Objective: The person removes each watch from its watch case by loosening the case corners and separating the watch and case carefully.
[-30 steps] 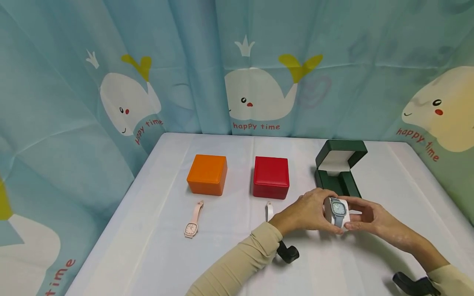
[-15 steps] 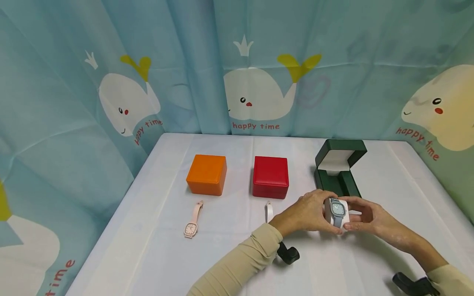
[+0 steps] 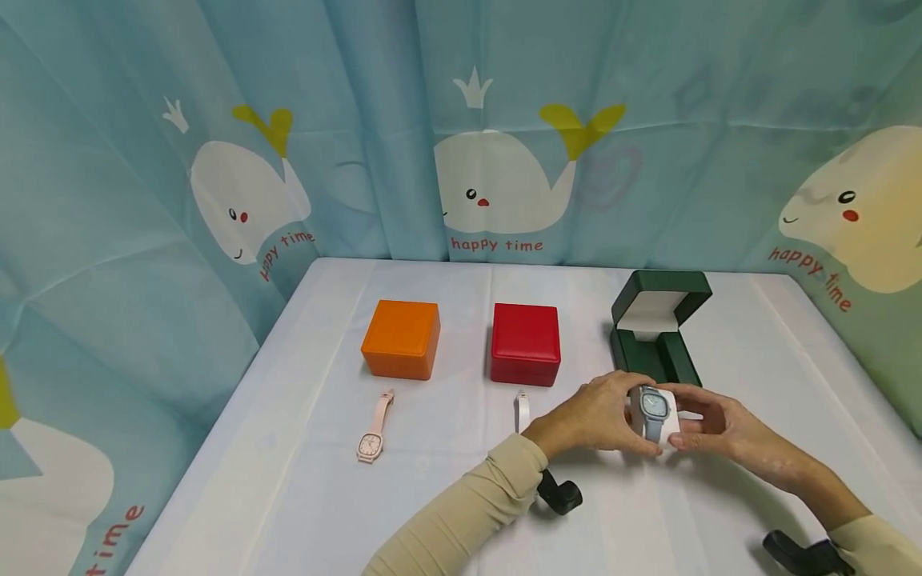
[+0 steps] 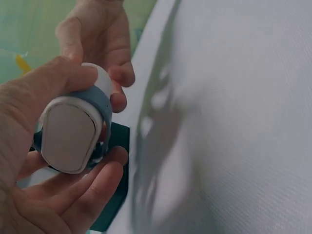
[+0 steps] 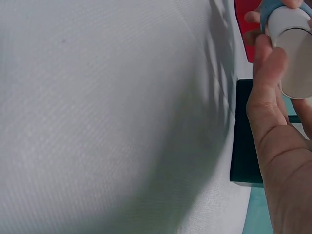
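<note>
A light blue watch (image 3: pixel 655 405) is wrapped round a white watch cushion (image 3: pixel 671 420), held off the table with its dial facing up toward the head camera. My left hand (image 3: pixel 594 414) grips it from the left, thumb and fingers curled about its end. From the other side my right hand (image 3: pixel 713 420) pinches the cushion between thumb and fingers. In the left wrist view the cushion's flat end (image 4: pixel 68 139) shows, with the blue strap (image 4: pixel 97 100) behind it. Just beyond the hands stands an open green watch box (image 3: pixel 673 282), with a bare compartment visible inside.
A closed red box (image 3: pixel 527 332) and a closed orange box (image 3: pixel 401 330) stand to the left. In front of them lie a pink watch (image 3: pixel 374 432) and a white-strapped watch (image 3: pixel 523 410), partly hidden by my left arm. A patterned curtain (image 3: pixel 403 160) hangs behind the white table (image 3: pixel 288 480).
Both hands keep their hold on the watch and cushion, which have tilted and shifted very slightly. The boxes and other watches stay where they were.
</note>
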`<action>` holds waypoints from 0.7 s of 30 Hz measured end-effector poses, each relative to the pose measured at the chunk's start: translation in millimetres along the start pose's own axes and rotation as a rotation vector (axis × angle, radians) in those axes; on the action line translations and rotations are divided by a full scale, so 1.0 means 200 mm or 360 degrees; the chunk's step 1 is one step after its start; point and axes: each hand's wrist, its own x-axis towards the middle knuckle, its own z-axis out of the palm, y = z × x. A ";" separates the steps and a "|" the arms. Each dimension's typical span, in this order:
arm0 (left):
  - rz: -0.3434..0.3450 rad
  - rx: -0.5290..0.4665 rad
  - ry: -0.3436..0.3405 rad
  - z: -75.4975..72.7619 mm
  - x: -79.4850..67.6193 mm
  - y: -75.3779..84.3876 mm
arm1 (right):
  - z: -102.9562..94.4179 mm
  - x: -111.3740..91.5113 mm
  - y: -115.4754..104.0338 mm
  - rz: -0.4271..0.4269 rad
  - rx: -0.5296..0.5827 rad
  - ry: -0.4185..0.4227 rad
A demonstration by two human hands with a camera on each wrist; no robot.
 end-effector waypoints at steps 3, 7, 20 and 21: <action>0.0002 -0.0104 0.0008 0.00 0.00 0.00 | 0.01 0.00 -0.01 0.0059 -0.0049 0.0068; -0.0029 -0.0143 -0.0015 0.00 0.00 0.01 | 0.02 0.00 0.00 0.0074 -0.0044 0.0086; -0.0058 -0.0197 0.0031 0.02 -0.01 -0.03 | 0.01 -0.01 0.03 0.0038 -0.0034 0.0125; -0.0050 -0.0204 0.0031 0.02 -0.01 -0.04 | 0.01 -0.02 0.04 0.0044 -0.0043 0.0148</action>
